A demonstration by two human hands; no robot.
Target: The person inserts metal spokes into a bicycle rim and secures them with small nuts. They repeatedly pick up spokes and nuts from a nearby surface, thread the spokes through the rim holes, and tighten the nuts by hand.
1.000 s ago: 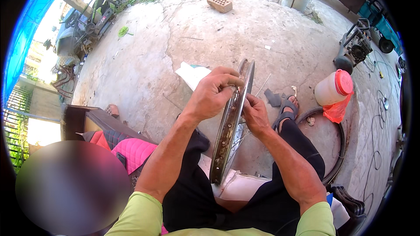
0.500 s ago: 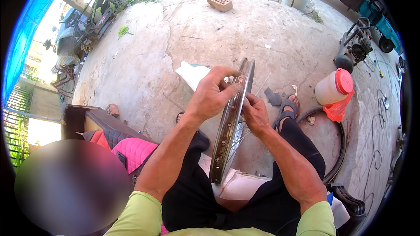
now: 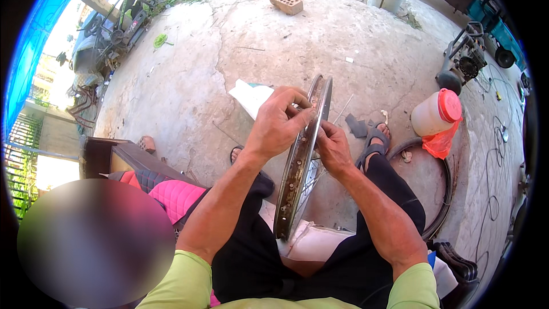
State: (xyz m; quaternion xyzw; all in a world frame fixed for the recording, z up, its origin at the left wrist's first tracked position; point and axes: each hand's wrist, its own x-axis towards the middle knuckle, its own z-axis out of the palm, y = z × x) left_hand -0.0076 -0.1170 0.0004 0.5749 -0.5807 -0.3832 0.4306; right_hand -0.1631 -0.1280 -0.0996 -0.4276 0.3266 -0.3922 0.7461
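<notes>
A bicycle wheel rim (image 3: 294, 180) stands on edge between my knees, its worn inner channel with spoke holes facing left. Thin spokes (image 3: 309, 187) run along its right side. My left hand (image 3: 280, 123) is at the upper left of the rim, thumb and forefinger pinched together at the channel; anything between them is too small to make out. Across the rim, my right hand (image 3: 335, 147) has its fingers curled and pressed close against the spoke side. What its fingertips grip is hidden. A thin rod (image 3: 345, 107) shows just beyond them.
White sheeting (image 3: 251, 98) lies beyond my left hand. Right of my sandalled foot (image 3: 374, 146) are a tyre (image 3: 446, 194) and a red-lidded plastic jar (image 3: 430, 115). A perforated brick (image 3: 286, 4) sits far ahead. A person's blurred shape (image 3: 94, 243) is at lower left, near a dark box (image 3: 146, 160).
My left forefinger, earlier stretched across the rim's edge, has drawn back and bent toward the thumb. The right hand and the rim have barely moved.
</notes>
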